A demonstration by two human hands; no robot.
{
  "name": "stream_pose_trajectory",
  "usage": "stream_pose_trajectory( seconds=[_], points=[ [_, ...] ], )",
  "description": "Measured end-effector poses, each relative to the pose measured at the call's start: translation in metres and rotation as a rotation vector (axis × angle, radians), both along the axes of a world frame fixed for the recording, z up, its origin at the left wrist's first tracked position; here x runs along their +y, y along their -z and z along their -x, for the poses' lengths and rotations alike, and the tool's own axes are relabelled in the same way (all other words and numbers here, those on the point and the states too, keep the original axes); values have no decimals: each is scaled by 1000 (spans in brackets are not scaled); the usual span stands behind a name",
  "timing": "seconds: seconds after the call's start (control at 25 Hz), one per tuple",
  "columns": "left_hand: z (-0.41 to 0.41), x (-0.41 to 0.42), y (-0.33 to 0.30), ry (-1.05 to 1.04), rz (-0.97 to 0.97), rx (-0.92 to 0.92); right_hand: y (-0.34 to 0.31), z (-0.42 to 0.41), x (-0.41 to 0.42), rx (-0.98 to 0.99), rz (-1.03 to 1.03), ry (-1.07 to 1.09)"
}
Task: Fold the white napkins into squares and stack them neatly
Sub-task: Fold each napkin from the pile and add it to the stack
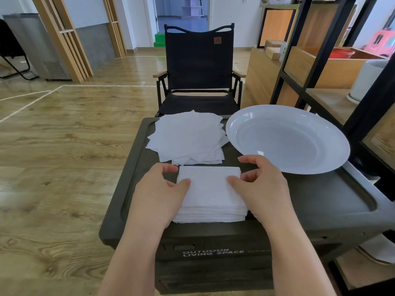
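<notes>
A neat stack of folded white napkins (210, 197) lies near the front of a dark storage box lid (320, 199). My left hand (159, 192) rests against the stack's left side, thumb on the top napkin and fingers curled at its far left corner. My right hand (259, 184) holds the right side the same way, thumb on top. Behind the stack lies a loose, fanned pile of unfolded white napkins (189, 136).
A large white plate (288, 138) sits at the back right of the lid. A black folding chair (198, 69) stands just beyond the box. Black-framed wooden shelving (324, 67) rises at the right. Wooden floor lies to the left.
</notes>
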State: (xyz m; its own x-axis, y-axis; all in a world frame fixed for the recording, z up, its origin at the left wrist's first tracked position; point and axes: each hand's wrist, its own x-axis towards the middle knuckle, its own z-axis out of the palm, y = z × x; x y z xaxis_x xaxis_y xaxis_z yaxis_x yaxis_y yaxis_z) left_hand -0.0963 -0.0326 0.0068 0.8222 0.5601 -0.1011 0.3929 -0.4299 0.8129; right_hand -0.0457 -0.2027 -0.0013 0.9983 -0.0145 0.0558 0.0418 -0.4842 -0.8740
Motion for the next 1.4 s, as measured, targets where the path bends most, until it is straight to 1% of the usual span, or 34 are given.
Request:
stream_pose_trajectory(
  seconds=[0.12,0.2,0.24,0.32,0.36,0.44,0.48,0.52,0.56,0.64,0.72,0.8,0.84,0.88,0.96,1.0,1.04,1.08,1.2,1.28,1.4],
  points=[
    [1,1,1,4,-88,39,1,2,5,17,23,-12],
    [2,1,-1,-23,-115,10,-1,3,6,4,26,16],
    [3,1,-2,-50,-93,-25,-2,3,4,-7,11,46],
    [7,0,-8,-78,48,-99,-7,3,1,19,-61,99],
    [7,-2,-12,-65,161,-102,-9,2,-1,69,-119,101],
    [-3,-9,-24,-35,378,-51,-11,2,-1,212,-287,64],
    [-12,-9,-25,-8,395,-17,-12,3,1,284,-376,34],
    [-11,-3,-18,113,356,-10,-13,4,3,343,-444,2],
    [-10,-3,-11,202,329,3,-13,6,6,385,-470,-30],
    [-15,-5,-12,235,332,0,-12,8,12,424,-441,-68],
    [-22,-9,-14,168,330,-2,-12,10,13,430,-401,-97],
    [-21,-11,-16,156,261,12,-14,10,11,411,-371,-136],
    [-19,-11,-18,137,209,-20,-14,10,11,383,-336,-145],
    [-13,-13,-21,129,133,-38,-14,11,9,319,-260,-156],
    [2,-29,-27,155,-77,-5,-16,13,5,103,2,-177],
    [9,-29,-23,191,-200,-53,-17,14,3,9,128,-172],
    [10,-26,-16,212,-273,-107,-17,15,1,-43,194,-168],
    [9,-24,-10,183,-240,-128,-17,14,0,-46,213,-175],
    [0,-25,-8,56,64,-23,-18,15,4,53,192,-213],
    [2,-26,-5,54,129,34,-19,17,10,78,205,-263],
    [3,-23,-9,48,156,31,-17,17,14,81,246,-290]
  ],
)
